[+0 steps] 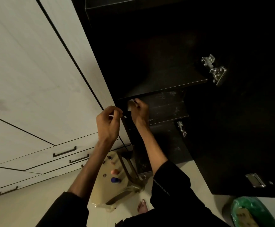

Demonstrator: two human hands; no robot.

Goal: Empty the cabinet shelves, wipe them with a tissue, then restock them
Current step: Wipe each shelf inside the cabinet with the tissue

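At the middle of the frame, your right hand [139,110] grips the tissue [131,104] on the shelf [166,108]; your left hand [108,122] pinches something small. You are wiping; next, rub along the shelf.

My right hand [139,110] covers most of the tissue [131,103], so only a pale corner shows under the shelf [163,86]. The cabinet's [150,46] far interior is too dark to make out. On the near right, the green bin [251,212] is cut off by the frame's bottom edge, and whatever thin thing my left hand [108,123] pinches is too small to tell.
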